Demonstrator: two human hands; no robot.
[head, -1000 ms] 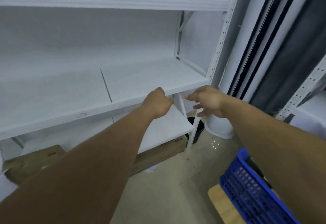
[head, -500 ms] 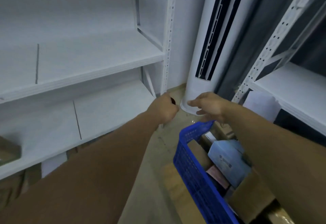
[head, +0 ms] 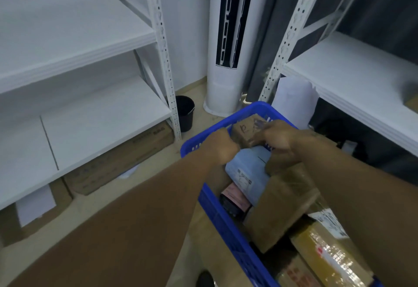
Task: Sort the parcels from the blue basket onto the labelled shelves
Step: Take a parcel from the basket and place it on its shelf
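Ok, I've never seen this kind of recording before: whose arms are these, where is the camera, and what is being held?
There is no machine here. A person wears one wide-angle camera on the head, looking forward and down, so the two bare arms are their own. The left hand and the right hand both grip a small brown cardboard parcel with a handwritten mark on top, at the far end of the blue basket. The basket holds more parcels, among them a light blue parcel and a taped cardboard box. The left shelf rack and the right shelf rack are white metal. Cardboard boxes sit under the left one. Between the racks stand a black bucket and a tall white air-conditioner unit.
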